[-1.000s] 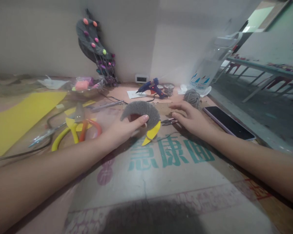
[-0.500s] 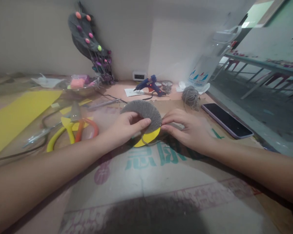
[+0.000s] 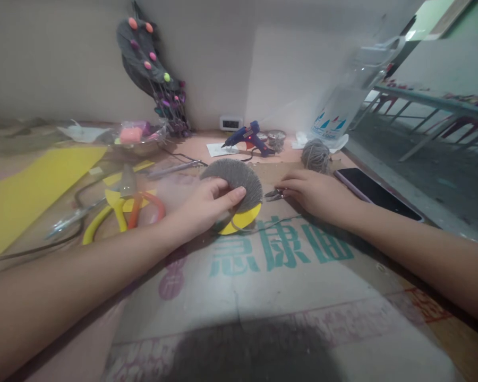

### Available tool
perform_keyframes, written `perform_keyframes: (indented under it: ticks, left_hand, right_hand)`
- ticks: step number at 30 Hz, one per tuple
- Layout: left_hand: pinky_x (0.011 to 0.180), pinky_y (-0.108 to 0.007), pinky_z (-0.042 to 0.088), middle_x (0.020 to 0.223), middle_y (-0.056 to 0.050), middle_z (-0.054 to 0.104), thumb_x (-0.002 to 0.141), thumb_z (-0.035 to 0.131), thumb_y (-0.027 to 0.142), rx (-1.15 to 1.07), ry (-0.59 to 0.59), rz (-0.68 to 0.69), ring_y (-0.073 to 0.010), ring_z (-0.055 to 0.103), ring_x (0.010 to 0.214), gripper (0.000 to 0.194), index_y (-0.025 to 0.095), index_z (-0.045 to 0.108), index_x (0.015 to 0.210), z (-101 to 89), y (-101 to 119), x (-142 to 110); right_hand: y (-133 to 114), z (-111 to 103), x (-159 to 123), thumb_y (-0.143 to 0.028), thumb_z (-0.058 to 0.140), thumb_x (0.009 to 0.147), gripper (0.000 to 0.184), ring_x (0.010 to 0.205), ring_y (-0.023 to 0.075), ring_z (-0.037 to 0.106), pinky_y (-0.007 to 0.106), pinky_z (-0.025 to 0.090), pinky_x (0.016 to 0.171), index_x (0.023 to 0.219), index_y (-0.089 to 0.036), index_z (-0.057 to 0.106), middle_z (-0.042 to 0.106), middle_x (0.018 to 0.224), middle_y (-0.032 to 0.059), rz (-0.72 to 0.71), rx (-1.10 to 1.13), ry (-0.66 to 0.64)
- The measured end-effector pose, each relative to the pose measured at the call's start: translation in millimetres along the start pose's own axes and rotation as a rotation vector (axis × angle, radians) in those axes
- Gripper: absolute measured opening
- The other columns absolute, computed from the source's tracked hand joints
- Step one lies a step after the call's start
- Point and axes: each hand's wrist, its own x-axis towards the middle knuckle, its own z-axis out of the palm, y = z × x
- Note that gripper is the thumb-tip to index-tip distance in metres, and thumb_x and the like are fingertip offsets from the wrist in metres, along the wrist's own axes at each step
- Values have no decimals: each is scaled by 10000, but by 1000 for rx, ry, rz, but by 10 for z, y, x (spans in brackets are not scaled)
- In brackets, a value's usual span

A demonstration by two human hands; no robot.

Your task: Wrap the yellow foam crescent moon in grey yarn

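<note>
My left hand (image 3: 215,204) is closed on a crescent (image 3: 241,178) wrapped in grey yarn, thumb on top, fingers underneath. Its lower tip is bare yellow card (image 3: 245,218). A loose strand of grey yarn (image 3: 269,228) trails from that tip to the right across the cardboard. My right hand (image 3: 310,192) is to the right of the crescent, apart from it, with fingertips drawn together. Small dark pointed jaws of a hand tool (image 3: 273,196) stick out at those fingertips; its handles are covered, and whether the fingers grip it or a bit of yarn is unclear.
A glue gun (image 3: 250,139) with a red light stands at the back, by a grey yarn ball (image 3: 315,155) and a water bottle (image 3: 334,114). A phone (image 3: 378,193) lies right. Orange-and-yellow-handled pliers (image 3: 123,204) and yellow sheet (image 3: 35,191) lie left; printed cardboard (image 3: 279,302) is underneath.
My right hand moved in from the right, pinched at the crescent's right edge, then drew back to the small tool. My left hand kept hold while the crescent turned slightly.
</note>
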Motion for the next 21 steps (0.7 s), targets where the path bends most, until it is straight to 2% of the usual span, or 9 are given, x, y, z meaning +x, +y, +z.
perform_keyframes:
  ticks: [7, 10, 15, 18, 21]
  left_hand:
    - [531, -266, 467, 740, -53, 674, 860, 608, 508, 101, -6, 9, -167, 621, 654, 355, 169, 622, 752, -16, 1, 16]
    - [549, -270, 479, 762, -60, 676, 859, 611, 513, 120, -5, 26, -174, 629, 686, 366, 170, 618, 732, -17, 10, 15]
    - [567, -283, 492, 666, -38, 627, 841, 642, 503, 105, 24, 54, -198, 640, 707, 365, 186, 590, 668, -7, 15, 13]
    - [560, -278, 487, 679, -39, 628, 842, 635, 506, 109, 19, 45, -190, 633, 692, 367, 184, 592, 671, -3, 14, 12]
    - [540, -266, 467, 719, -43, 637, 849, 617, 506, 124, 21, 37, -175, 615, 676, 359, 177, 608, 705, -1, 8, 15]
  right_hand:
    - [-26, -140, 14, -268, 549, 974, 256, 943, 242, 684, 368, 529, 805, 1114, -155, 731, 714, 1121, 121, -46, 6, -109]
    - [-17, -141, 21, -227, 591, 941, 194, 926, 233, 662, 359, 508, 806, 1066, -162, 724, 715, 1068, 101, -60, 25, -101]
    - [-58, -62, 13, -196, 623, 906, 62, 865, 229, 610, 348, 467, 780, 891, -158, 670, 685, 884, 83, -36, 42, -32]
    - [-90, -12, -5, -189, 600, 919, 139, 883, 236, 622, 343, 464, 774, 1025, -139, 675, 696, 927, 101, 17, 33, 7]
    - [-103, 20, -16, -218, 520, 973, 259, 942, 249, 627, 353, 474, 809, 1164, -126, 669, 694, 1030, 133, -23, -23, -3]
